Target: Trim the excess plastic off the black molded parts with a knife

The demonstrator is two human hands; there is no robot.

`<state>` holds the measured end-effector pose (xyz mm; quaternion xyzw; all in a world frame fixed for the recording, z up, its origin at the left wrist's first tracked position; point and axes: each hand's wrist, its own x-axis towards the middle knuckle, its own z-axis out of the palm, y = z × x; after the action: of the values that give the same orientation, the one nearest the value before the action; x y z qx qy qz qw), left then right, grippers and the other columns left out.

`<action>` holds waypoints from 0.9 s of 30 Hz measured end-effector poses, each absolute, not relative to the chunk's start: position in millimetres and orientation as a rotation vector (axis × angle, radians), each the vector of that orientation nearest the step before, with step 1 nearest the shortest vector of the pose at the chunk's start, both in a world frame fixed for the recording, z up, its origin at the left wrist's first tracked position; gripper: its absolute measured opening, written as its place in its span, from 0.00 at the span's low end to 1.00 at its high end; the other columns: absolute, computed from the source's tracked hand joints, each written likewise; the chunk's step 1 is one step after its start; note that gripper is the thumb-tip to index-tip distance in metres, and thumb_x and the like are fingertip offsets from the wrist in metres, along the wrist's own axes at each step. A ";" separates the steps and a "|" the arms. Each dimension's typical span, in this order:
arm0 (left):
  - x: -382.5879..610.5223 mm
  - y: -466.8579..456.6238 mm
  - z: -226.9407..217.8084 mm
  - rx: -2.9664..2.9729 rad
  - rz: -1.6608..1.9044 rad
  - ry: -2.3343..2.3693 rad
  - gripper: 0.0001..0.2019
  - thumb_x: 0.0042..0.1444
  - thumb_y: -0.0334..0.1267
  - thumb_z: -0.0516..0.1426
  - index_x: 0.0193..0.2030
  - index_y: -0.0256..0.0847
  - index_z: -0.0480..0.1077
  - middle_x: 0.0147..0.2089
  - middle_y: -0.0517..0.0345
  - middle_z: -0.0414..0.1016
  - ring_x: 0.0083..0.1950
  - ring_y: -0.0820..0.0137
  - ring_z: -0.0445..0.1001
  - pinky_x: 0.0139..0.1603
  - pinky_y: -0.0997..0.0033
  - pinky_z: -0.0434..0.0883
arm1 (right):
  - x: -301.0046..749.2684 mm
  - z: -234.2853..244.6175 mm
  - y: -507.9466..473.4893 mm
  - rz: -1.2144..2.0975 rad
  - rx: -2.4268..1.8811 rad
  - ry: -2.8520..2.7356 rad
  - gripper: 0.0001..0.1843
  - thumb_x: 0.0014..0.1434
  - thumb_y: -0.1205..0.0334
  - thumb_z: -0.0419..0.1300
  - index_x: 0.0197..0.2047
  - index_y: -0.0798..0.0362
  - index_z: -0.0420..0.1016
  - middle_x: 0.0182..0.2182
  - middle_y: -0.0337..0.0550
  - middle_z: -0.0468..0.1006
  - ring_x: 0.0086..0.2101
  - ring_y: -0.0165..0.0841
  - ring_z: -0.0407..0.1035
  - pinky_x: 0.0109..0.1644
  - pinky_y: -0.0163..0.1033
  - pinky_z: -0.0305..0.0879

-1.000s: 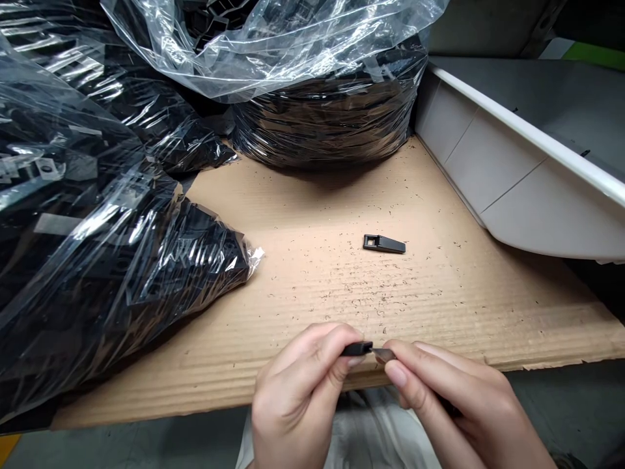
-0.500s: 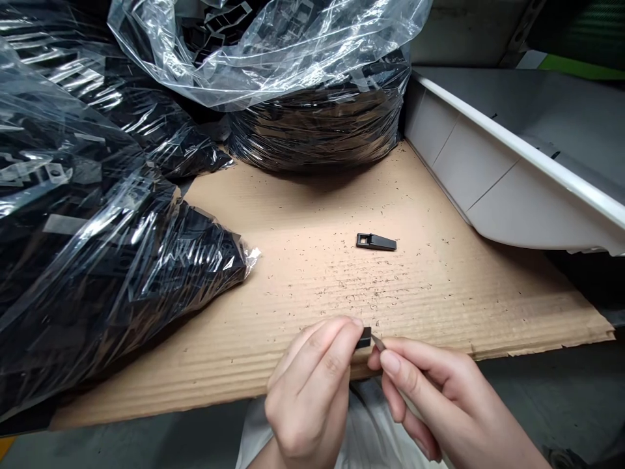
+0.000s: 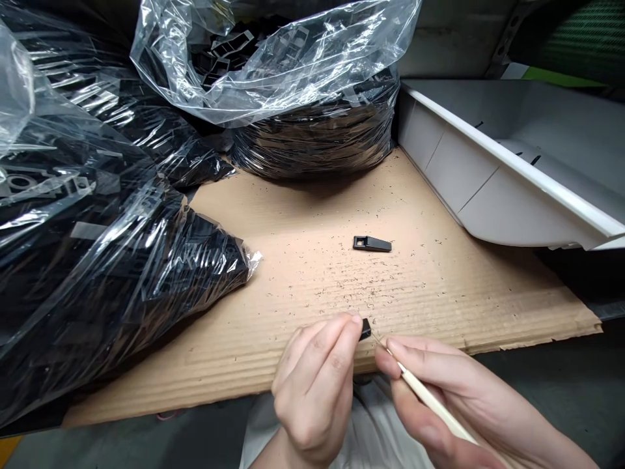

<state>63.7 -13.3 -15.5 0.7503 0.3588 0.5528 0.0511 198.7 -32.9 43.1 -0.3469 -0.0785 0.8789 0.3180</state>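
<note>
My left hand (image 3: 317,384) pinches a small black plastic part (image 3: 365,328) between thumb and fingers, just above the near edge of the cardboard sheet (image 3: 312,195). My right hand (image 3: 439,397) grips a thin tool with a pale handle (image 3: 430,404); its metal tip touches the end of the held part. A second black plastic part (image 3: 372,244), flat with a square hole at one end, lies alone on the cardboard farther back.
Clear plastic bags full of black parts fill the left (image 3: 97,260) and the back (image 3: 312,124). A white plastic bin (image 3: 493,169) stands at the right. Tiny black shavings are scattered over the cardboard.
My hands shifted slightly to the right and up. The right hand turned, so the tool's pale handle now shows. The view tilted a little; the loose part on the cardboard has not moved.
</note>
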 end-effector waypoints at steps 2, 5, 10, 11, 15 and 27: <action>62.2 -13.8 -13.7 2.292 1.606 1.095 0.13 0.49 0.17 0.55 0.41 0.29 0.71 0.39 0.50 0.74 0.42 0.68 0.72 0.43 0.71 0.69 | 202.5 45.5 -32.5 2.317 -0.861 -0.175 0.09 0.53 0.59 0.54 0.26 0.54 0.64 0.07 0.31 0.65 0.05 0.20 0.52 0.07 0.20 0.47; 56.4 -13.5 -5.1 2.169 1.350 1.114 0.10 0.53 0.22 0.54 0.41 0.33 0.71 0.37 0.54 0.75 0.37 0.72 0.73 0.39 0.77 0.69 | 208.8 42.6 -35.1 2.215 -0.824 -0.138 0.09 0.55 0.57 0.53 0.28 0.53 0.65 0.10 0.31 0.68 0.05 0.18 0.51 0.07 0.21 0.51; 48.7 -8.9 12.8 1.523 0.946 1.100 0.07 0.56 0.31 0.53 0.34 0.43 0.72 0.23 0.65 0.71 0.19 0.79 0.65 0.22 0.81 0.64 | 213.8 35.8 -32.4 1.791 -1.117 -0.608 0.10 0.56 0.54 0.55 0.32 0.52 0.67 0.16 0.30 0.67 0.11 0.15 0.52 0.14 0.20 0.50; 48.3 -7.9 14.7 1.445 0.922 1.097 0.07 0.55 0.32 0.53 0.32 0.42 0.72 0.23 0.65 0.71 0.19 0.79 0.64 0.22 0.81 0.63 | 212.4 35.4 -29.3 1.705 -1.191 -0.726 0.10 0.54 0.54 0.58 0.34 0.53 0.68 0.16 0.29 0.65 0.13 0.14 0.52 0.16 0.20 0.49; 46.6 -4.8 17.2 1.277 0.847 1.061 0.07 0.53 0.36 0.55 0.28 0.38 0.72 0.19 0.63 0.69 0.17 0.79 0.60 0.20 0.80 0.60 | 200.0 34.7 -13.6 1.734 -1.126 -1.001 0.09 0.54 0.57 0.59 0.34 0.54 0.72 0.23 0.33 0.66 0.23 0.21 0.63 0.25 0.26 0.59; 42.6 -3.3 15.5 1.336 0.844 1.026 0.11 0.54 0.42 0.54 0.28 0.39 0.71 0.20 0.62 0.67 0.19 0.77 0.59 0.18 0.80 0.57 | 201.3 32.6 -12.4 1.279 -1.475 -1.546 0.14 0.56 0.54 0.53 0.40 0.54 0.69 0.22 0.35 0.66 0.24 0.27 0.62 0.28 0.32 0.60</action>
<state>42.6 -3.3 15.5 0.5734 0.4402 0.3624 0.5882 201.3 -12.4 32.6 -0.5612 -0.5881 0.4866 0.3200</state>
